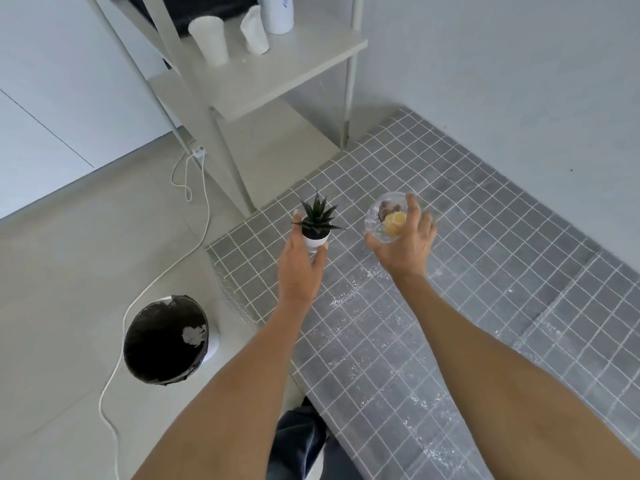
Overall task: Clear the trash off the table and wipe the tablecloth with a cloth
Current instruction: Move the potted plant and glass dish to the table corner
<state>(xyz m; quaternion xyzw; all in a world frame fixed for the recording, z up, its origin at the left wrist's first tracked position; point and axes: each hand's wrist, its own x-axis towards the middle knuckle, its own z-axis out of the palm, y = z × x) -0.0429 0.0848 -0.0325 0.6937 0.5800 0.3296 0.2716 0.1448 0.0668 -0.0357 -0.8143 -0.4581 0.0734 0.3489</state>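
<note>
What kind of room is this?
Probably a room in a home, maybe a dining corner: a table with a grey checked tablecloth, a white shelf holding cups, and a lined trash bin on the floor.

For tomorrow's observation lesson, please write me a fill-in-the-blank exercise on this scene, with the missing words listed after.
1. The left hand holds a small potted ____.
2. The right hand holds a clear glass ____.
3. The bin on the floor is lined with a ____ bag.
4. White crumbs lie on the grey ____ tablecloth.

Missing words: plant; bowl; black; checked
</note>
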